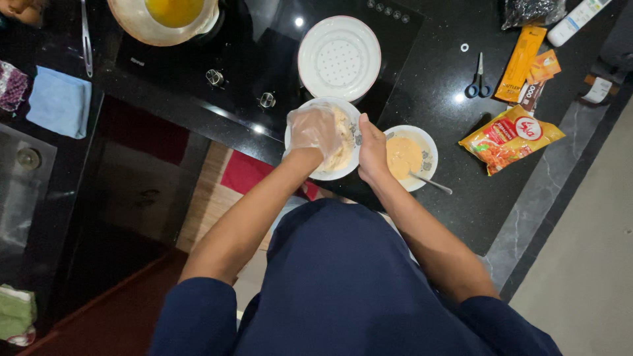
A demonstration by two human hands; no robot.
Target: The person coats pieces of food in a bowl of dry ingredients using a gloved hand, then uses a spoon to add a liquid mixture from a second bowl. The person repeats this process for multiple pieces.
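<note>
Fingers (315, 125) of the left hand (314, 132), inside a clear plastic glove, are curled down into the pale food in the white bowl (328, 173); whether they grip a piece cannot be told. The bowl stands at the near edge of the black counter (435, 99), directly under those fingers. The bare right hand (372, 153) clasps the bowl's right rim, thumb up. Just right of it sits a smaller bowl of orange batter (403, 157) with a spoon (430, 183), then an orange packet (511, 138).
</note>
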